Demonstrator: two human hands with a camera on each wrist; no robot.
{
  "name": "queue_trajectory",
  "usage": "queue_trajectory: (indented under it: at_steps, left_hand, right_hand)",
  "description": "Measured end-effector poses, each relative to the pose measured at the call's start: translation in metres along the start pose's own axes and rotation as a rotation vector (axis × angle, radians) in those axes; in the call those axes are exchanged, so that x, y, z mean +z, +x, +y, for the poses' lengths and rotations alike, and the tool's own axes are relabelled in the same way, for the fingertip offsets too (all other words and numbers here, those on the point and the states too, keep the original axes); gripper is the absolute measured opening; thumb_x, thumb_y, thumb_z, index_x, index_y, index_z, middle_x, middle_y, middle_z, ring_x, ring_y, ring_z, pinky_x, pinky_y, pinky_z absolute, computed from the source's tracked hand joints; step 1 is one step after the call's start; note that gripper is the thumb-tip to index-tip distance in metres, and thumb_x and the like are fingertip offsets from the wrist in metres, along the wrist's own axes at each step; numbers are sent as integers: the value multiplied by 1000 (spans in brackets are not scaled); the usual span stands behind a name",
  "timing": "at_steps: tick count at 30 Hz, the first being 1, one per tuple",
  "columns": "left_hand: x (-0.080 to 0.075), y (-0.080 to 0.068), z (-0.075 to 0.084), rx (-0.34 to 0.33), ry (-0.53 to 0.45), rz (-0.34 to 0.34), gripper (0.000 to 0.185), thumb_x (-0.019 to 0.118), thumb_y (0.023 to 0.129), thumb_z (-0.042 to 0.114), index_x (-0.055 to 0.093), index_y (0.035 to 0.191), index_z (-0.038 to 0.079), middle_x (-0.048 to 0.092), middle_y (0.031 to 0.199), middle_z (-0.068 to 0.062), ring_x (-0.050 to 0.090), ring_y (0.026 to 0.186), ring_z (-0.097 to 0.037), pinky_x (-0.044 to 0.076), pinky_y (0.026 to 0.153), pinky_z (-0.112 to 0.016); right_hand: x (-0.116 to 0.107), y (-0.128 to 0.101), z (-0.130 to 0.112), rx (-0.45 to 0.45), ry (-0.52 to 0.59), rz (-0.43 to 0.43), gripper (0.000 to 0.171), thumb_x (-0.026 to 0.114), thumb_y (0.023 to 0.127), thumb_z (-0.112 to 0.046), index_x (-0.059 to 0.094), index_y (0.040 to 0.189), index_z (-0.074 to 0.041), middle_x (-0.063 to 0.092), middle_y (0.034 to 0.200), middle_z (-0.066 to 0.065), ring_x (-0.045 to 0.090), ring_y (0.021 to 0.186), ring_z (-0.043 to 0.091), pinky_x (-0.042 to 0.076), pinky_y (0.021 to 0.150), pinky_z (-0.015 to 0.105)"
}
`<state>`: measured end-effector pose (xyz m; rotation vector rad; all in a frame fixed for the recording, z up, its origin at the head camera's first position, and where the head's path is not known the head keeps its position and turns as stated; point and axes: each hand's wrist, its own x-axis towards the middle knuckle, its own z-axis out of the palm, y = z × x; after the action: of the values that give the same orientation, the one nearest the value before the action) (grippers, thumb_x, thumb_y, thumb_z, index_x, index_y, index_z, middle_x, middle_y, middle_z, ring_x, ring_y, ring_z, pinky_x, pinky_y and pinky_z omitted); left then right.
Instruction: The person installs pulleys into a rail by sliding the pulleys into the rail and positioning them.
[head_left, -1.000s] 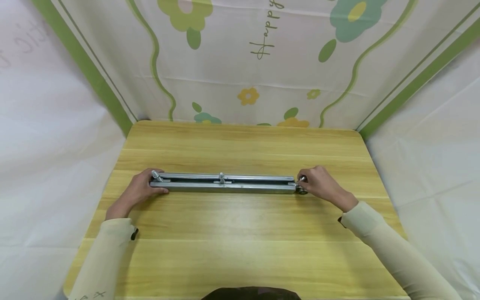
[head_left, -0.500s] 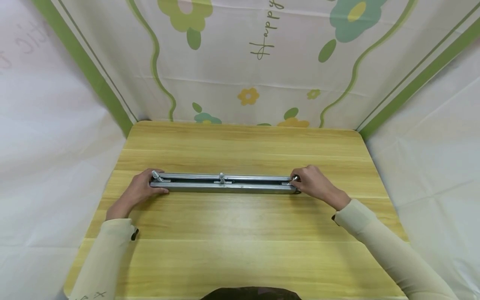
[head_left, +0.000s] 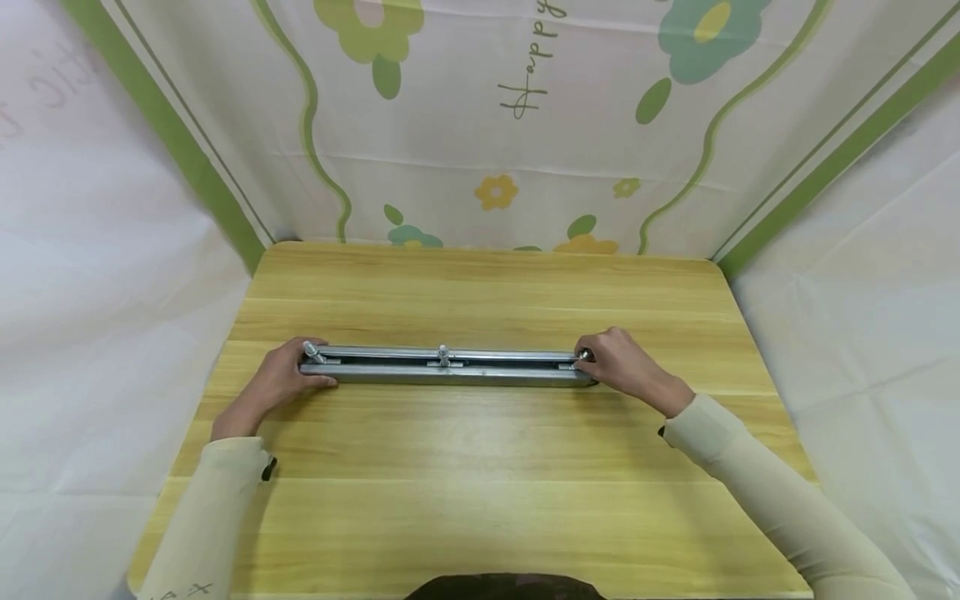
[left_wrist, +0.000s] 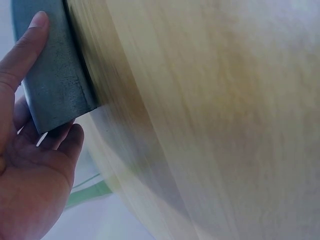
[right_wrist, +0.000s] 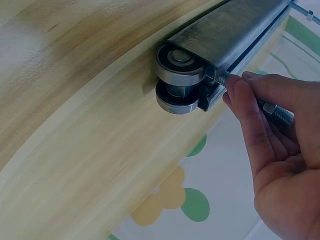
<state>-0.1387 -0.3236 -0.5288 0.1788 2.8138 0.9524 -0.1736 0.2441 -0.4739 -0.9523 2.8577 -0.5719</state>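
A long grey metal rail [head_left: 450,372] lies crosswise on the wooden table [head_left: 480,483]. My left hand [head_left: 281,379] grips its left end, thumb along the near side [left_wrist: 30,35], beside an upright bolt [head_left: 311,350]. My right hand [head_left: 622,367] is at the right end and pinches the threaded bolt [right_wrist: 277,114] of a roller carriage. The carriage's two stacked wheels [right_wrist: 180,80] stick out of the rail's open end [right_wrist: 235,25]. Another bolt [head_left: 443,355] stands at mid-rail.
Cloth with a flower print [head_left: 495,150] hangs behind the table, and white cloth closes off both sides. Bare wood lies in front of and behind the rail. The table's far edge meets the cloth.
My right hand has moved left with the bolt, and the roller carriage has slid further into the rail's right end. The left hand and the rail have stayed put.
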Motion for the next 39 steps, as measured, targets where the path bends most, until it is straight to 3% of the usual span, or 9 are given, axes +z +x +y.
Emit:
queue_trajectory:
  at_steps: [29,39]
  left_hand:
    - [-1,0,3,-2,-5,4,74,93,83,24,58,142,-6,60,137,-34,57,124,-53,46,105,-68]
    - [-1,0,1,-6,1,-11,73,92,85,23,57,143,-5,59,138,-34,57,126,-52,46,106,-68]
  right_hand:
    - [11,17,-13,-27,20,-7,12,86,89,-5,79,98,-1,79,89,10,72,70,10,62,62,28]
    - [11,16,-12,-19,28,-5,24,85,92,-13,78,108,2,80,95,12,74,75,13,63,64,29]
